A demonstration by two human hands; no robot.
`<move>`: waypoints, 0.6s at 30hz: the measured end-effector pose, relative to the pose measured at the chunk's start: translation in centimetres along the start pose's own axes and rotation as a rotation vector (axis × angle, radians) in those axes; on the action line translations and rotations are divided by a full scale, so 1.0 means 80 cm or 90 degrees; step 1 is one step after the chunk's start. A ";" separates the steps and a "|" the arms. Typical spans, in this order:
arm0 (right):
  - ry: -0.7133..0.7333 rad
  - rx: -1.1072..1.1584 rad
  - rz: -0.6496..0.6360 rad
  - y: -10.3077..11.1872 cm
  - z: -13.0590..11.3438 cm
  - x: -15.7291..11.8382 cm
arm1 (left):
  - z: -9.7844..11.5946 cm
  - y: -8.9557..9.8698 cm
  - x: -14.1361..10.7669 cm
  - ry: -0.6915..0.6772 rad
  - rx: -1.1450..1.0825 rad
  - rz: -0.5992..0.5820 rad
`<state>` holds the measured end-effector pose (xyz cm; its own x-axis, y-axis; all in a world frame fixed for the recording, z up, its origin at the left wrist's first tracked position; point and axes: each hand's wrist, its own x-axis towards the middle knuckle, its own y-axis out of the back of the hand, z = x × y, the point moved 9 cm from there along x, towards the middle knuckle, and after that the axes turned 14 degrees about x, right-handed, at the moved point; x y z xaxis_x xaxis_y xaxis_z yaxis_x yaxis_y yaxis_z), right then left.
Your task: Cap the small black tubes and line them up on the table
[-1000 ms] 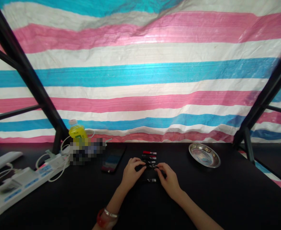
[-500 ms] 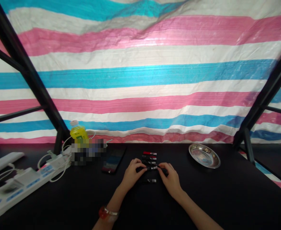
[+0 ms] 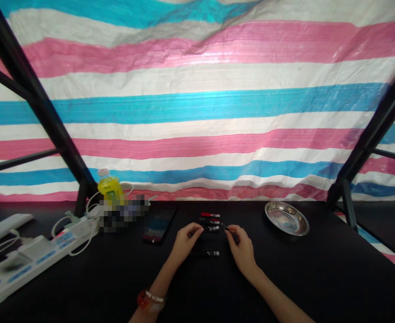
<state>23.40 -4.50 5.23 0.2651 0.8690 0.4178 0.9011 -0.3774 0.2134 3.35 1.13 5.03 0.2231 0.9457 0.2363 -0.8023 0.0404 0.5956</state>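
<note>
While your hands work close together just nearer you than the red marker (image 3: 210,215), each one pinches something small. Your left hand (image 3: 183,243) has its thumb and forefinger brought together on a slim dark piece (image 3: 204,229), on the near-left side of the red marker; it overlaps the pale-banded black marker (image 3: 214,229) in your view, so you cannot tell whether the two touch. Your right hand (image 3: 242,250) grips a short dark piece (image 3: 224,227) with a pale loop-like outline between thumb and fingertips, to the near right of the red marker. The two held pieces stand apart; whether they belong to one pen is too small to tell.

As for how far things have got, the red marker and the black-and-red marker (image 3: 210,221) lie side by side on the counter (image 3: 197,291), out of both hands, their pale-banded ends roughly in line. Another black marker (image 3: 212,254) lies closer to you than the red marker, past a wider gap, and neither hand touches it. What you grip is not laid down.

Left of the red marker lie a phone (image 3: 159,224) and, farther left, a yellow bottle (image 3: 110,188); a round metal dish (image 3: 286,219) sits well to its right.
</note>
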 end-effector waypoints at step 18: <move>0.020 -0.024 -0.042 -0.009 0.000 0.000 | -0.004 0.002 0.002 0.046 -0.146 0.011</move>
<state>22.78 -4.26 5.04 0.1939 0.8825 0.4285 0.9026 -0.3316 0.2746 3.06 1.40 4.95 0.1752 0.9670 0.1849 -0.9124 0.0888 0.3996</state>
